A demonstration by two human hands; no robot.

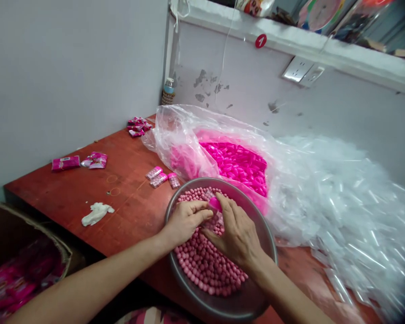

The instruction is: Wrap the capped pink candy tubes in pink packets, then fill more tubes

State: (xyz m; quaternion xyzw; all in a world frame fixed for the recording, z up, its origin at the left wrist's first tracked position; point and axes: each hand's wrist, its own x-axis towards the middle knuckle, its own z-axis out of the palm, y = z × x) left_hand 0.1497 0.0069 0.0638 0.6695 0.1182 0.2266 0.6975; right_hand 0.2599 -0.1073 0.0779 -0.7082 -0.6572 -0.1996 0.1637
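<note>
Over the basin, my left hand (185, 220) is closed, its thumb and forefinger pinching a small clear plastic container, partly hidden by the fingers. A bright pink cap (215, 204) sits at the container, with the fingertips of my right hand (238, 229) against it and the right thumb lower down. Below both hands, a grey basin (272, 238) holds many round pink candy-like balls (212, 265). Left of the basin lie several small filled containers with pink caps (159, 180).
Behind the basin, a clear plastic bag (178, 119) holds pink caps (238, 162). A large heap of clear plastic tubes (351, 207) spreads rightward. Pink packets (65, 163) and a crumpled white tissue (97, 213) lie on the red table (131, 202). A cardboard box (62, 245) stands lower left.
</note>
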